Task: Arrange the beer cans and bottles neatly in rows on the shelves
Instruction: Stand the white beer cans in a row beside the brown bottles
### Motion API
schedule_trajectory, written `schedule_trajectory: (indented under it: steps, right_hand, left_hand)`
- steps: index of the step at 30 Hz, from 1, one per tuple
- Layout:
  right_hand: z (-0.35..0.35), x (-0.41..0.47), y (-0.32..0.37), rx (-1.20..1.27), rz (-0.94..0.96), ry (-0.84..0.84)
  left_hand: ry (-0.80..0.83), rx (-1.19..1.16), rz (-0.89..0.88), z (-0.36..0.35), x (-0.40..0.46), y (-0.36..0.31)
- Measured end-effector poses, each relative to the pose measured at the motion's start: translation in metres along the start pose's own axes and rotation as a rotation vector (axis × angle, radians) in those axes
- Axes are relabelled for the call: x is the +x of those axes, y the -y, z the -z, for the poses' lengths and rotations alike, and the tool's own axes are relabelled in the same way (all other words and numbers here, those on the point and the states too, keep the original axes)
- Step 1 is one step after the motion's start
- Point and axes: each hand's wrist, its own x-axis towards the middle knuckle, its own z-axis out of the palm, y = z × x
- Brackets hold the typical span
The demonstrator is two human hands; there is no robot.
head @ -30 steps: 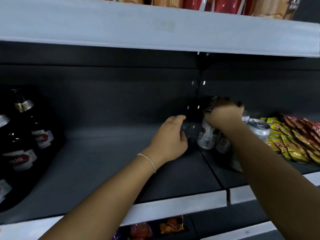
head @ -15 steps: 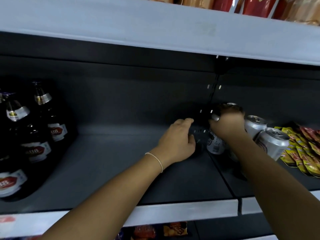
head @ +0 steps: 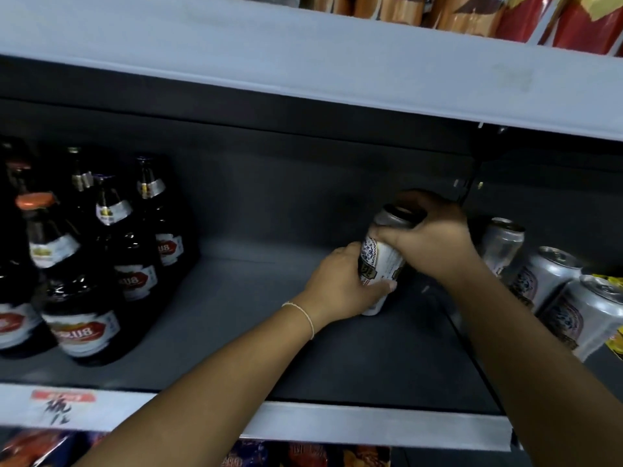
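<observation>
A silver beer can (head: 382,261) with a patterned label is tilted left over the dark shelf (head: 263,298), its base close to the shelf floor. My left hand (head: 340,284) wraps round its lower half. My right hand (head: 429,235) grips its top from above. Three more silver cans (head: 553,281) stand in a row on the right shelf section. Several dark beer bottles (head: 101,251) with red-and-white labels stand at the left of the shelf.
The white upper shelf edge (head: 303,69) hangs low overhead, with snack packs on it. A white price rail (head: 371,423) runs along the front. Yellow packets (head: 615,338) lie at the far right. Bare shelf floor lies between bottles and can.
My right hand lifted a can from the right section and brought it left onto the main shelf. My left hand closed round it. The view shifted left, showing more bottles.
</observation>
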Motion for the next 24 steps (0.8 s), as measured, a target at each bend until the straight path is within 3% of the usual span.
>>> schedule_trajectory:
  steps: [10,16,24]
  right_hand:
    - [-0.061,-0.003,0.055,0.246,-0.002,0.105]
    - [-0.111,-0.023,0.070,0.547,-0.176,0.390]
    - [-0.170,-0.022,0.091,0.472,-0.237,0.286]
  left_hand:
    - [-0.263,-0.207,0.170,0.056,-0.031,0.046]
    - [-0.374,-0.257,0.241,0.081,-0.049,0.081]
    - [-0.544,-0.155,0.251,0.088,-0.060,0.119]
